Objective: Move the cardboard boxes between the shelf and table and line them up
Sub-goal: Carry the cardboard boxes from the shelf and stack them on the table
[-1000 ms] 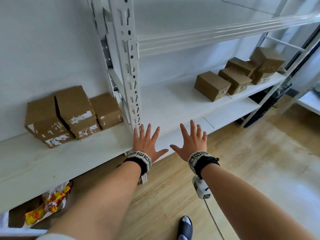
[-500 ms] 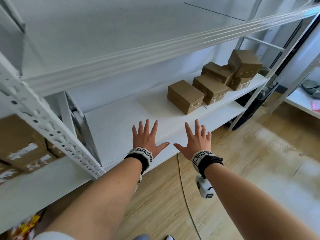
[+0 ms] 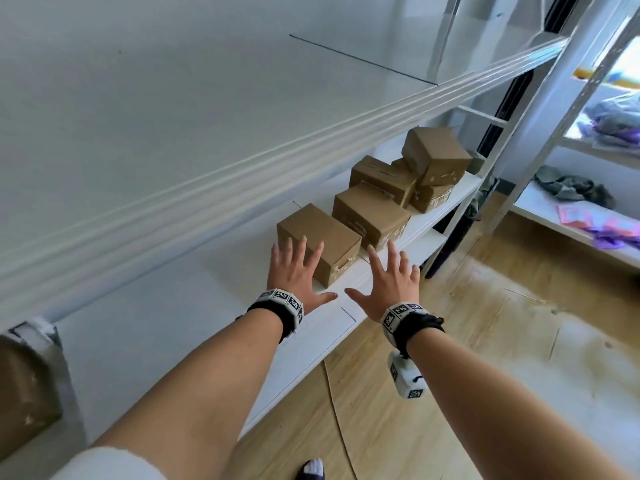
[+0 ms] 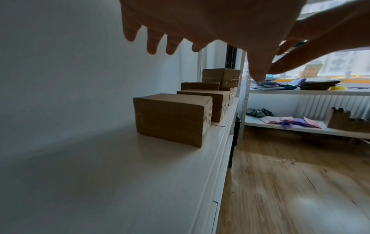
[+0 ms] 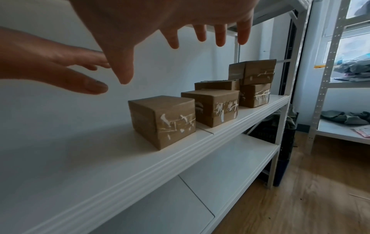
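Just ahead of my spread fingers, the nearest brown taped cardboard box [image 3: 320, 242] sits on the white metal shelf [image 3: 166, 327]. My left hand [image 3: 294, 277] and right hand [image 3: 389, 284] hover splayed wide, holding nothing. I judge the box light, stiff and slightly slick with tape; I would clasp its two opposite side faces.

Brown taped cardboard boxes [image 3: 318, 244] on white shelf [image 3: 173, 306] — far pair stacked.
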`<state>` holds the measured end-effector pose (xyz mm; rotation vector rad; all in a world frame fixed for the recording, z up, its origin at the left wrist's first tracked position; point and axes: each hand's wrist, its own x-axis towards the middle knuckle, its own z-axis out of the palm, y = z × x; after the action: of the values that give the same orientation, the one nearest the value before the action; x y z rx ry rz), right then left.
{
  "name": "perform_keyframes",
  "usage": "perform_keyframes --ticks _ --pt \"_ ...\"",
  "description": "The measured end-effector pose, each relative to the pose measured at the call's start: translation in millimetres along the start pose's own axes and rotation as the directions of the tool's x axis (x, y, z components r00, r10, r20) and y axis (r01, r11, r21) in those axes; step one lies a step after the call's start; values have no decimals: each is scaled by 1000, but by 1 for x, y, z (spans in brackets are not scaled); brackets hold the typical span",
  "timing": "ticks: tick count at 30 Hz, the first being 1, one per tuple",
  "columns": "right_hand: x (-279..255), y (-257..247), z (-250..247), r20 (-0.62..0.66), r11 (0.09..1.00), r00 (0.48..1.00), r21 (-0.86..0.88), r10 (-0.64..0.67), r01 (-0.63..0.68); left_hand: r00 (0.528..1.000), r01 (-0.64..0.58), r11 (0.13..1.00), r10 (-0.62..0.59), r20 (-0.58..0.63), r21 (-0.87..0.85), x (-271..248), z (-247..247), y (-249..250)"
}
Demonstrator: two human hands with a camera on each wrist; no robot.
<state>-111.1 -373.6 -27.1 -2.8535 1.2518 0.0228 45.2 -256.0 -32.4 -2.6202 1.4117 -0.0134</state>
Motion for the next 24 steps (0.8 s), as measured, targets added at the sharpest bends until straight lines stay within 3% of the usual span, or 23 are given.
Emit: perform_keyframes --ticks 8,11,16,19,24 --pt "86 43 13 7 999 999 13 37 -38 981 -175 982 168 100 73 100 -2 27" --pt "126 55 17 11 1000 1000 18 -2 2 989 -79 997 79 125 1 136 0 38" --pt "197 86 21 43 994 993 19 -111 110 974 183 977 -164 157 -111 190 4 59" --pt "240 103 25 68 986 984 24 -166 165 912 394 908 -366 185 -142 212 7 70" --pt "289 110 39 132 966 957 63 -257 251 708 692 709 -630 320 -135 228 13 85"
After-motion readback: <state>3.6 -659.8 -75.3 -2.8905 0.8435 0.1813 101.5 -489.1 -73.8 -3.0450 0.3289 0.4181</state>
